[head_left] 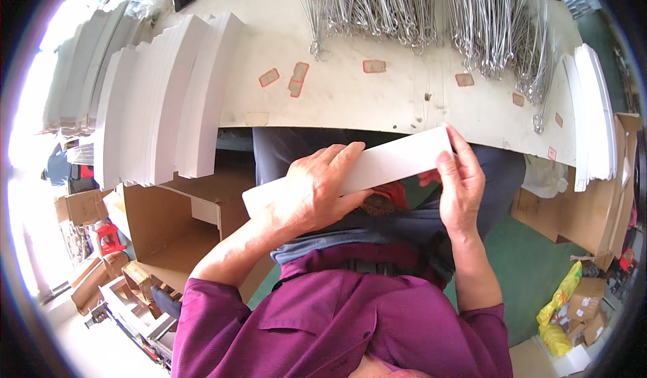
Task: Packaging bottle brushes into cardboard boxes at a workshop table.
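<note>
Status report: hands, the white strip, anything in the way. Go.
Left hand and right hand both gripping the long white card strip, held over the lap. Table edge just beyond it. Nothing between the hands.

The strip [377, 166] in the left hand [317, 189] and right hand [461, 186] looks like smooth, matt white card. Left of the hands, the stacks [168, 95] are the same matt white paper, above a box [182, 226] of rough brown cardboard. Beyond the hands, the wires [431, 7] are shiny metal on a table [350, 98] with a dull, stained surface.
</note>
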